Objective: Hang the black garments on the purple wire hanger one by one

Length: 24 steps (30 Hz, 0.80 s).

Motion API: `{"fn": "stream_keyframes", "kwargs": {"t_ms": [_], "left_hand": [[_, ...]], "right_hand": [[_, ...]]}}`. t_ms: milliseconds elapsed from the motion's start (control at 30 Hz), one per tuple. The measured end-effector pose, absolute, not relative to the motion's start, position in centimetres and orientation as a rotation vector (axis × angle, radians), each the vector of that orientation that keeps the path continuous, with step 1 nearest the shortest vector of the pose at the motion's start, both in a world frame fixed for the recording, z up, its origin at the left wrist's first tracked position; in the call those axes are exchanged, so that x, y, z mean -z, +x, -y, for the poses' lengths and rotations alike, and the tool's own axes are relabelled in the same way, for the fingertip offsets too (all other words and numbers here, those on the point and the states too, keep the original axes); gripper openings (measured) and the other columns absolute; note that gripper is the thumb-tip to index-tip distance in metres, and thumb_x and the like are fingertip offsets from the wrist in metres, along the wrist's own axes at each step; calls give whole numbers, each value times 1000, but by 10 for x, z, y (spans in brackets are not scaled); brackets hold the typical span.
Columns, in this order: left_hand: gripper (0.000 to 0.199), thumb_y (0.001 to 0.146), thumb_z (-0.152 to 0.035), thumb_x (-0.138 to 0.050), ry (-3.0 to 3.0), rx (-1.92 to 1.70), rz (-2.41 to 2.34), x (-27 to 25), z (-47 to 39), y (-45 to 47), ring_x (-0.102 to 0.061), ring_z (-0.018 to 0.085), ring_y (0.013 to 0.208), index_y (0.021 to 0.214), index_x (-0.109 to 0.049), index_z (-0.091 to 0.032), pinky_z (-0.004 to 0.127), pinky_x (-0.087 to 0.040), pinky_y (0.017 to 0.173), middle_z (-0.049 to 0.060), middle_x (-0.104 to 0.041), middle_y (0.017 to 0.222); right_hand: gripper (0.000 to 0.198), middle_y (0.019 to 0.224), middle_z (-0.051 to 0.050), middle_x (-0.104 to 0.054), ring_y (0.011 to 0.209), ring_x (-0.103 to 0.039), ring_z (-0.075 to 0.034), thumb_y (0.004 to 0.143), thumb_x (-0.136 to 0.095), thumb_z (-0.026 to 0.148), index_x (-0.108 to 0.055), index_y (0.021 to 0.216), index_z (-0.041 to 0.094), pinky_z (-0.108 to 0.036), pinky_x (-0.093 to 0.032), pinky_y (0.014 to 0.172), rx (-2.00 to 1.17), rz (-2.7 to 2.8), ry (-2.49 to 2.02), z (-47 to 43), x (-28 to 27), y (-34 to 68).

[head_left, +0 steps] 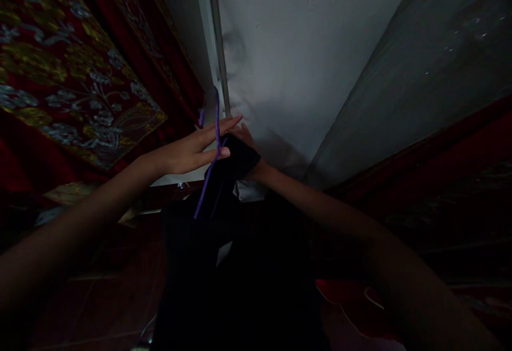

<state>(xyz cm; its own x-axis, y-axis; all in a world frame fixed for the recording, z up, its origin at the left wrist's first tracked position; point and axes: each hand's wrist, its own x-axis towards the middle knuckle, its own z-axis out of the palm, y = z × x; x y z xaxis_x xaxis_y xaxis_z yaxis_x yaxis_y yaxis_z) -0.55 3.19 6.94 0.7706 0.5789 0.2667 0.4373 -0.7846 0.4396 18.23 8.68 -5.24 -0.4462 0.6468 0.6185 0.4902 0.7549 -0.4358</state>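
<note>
Your left hand holds its grip wide, a purple cord crossing thumb and index finger beside the dark cloth; behind it, your right hand's grip cannot be told. The cord, seemingly unpinched, could slip should your fingers tilt.

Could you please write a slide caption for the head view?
A purple cord runs across the left hand, while dark cloth partly hides the right hand.

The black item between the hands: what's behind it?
Behind the black item shows part of the right hand: fingers past its upper edge, wrist at its lower right. The rest is covered, so anything else there cannot be seen.
</note>
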Motion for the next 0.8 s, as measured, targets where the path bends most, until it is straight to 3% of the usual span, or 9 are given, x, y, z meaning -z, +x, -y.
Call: {"fn": "stream_keyframes", "kwargs": {"t_ms": [100, 167, 300, 467, 567, 700, 800], "left_hand": [[93, 86, -68, -65, 2397, -640, -928, -68, -35, -28, -37, 37, 149, 162, -28, -29, 52, -33, 122, 9, -33, 166], [88, 87, -73, -58, 2078, -735, -1037, -63, -38, -48, -44, 39, 143, 159, -36, -28, 55, -38, 118, 9, -42, 161], [86, 93, -82, -24, 1550, -917, -1111, -43, -37, -76, -53, 39, 136, 154, -43, -25, 59, -45, 110, 8, -55, 151], [83, 96, -75, -9, 1366, -1073, -1055, -13, -34, -67, -60, 33, 128, 151, -44, -23, 58, -50, 105, 10, -58, 147], [67, 99, -68, -29, 1359, -1248, -1065, 12, -35, -56, -58, 30, 133, 144, -50, -23, 53, -51, 107, 9, -56, 150], [65, 83, -67, -64, 1279, -1428, -1246, 53, -22, -49, -56, 33, 134, 126, -62, -18, 49, -52, 107, 15, -64, 138], [63, 77, -55, -77, 1224, -1493, -1378, 73, -6, -44, -58, 33, 133, 127, -62, -19, 47, -51, 109, 14, -68, 132]], "right_hand": [[86, 142, -15, -53, 138, -44, -35, 66, -80, 48, -47, 140, 19, -54, -29, 122, -14, 2124, -837, -96, 44, 222], [89, 140, -17, -52, 133, -46, -38, 65, -79, 47, -44, 142, 19, -58, -35, 115, 127, 2027, -958, -97, 33, 250], [86, 141, -20, -47, 133, -44, -42, 71, -78, 45, -42, 144, 18, -64, -36, 108, 348, 1784, -1233, -94, -2, 289], [101, 141, -23, -47, 131, -43, -42, 62, -87, 39, -42, 148, 10, -61, -32, 107, 327, 1748, -1453, -93, -51, 291], [106, 142, -22, -45, 133, -41, -42, 62, -89, 36, -39, 151, 9, -61, -30, 110, 308, 1920, -1382, -89, -70, 272], [93, 146, -20, -42, 140, -33, -44, 74, -83, 38, -36, 151, 15, -63, -25, 116, 196, 2083, -1206, -73, -72, 252], [100, 147, -19, -40, 141, -31, -47, 68, -85, 34, -34, 153, 18, -68, -24, 116, 166, 2073, -1212, -61, -64, 255]]}}
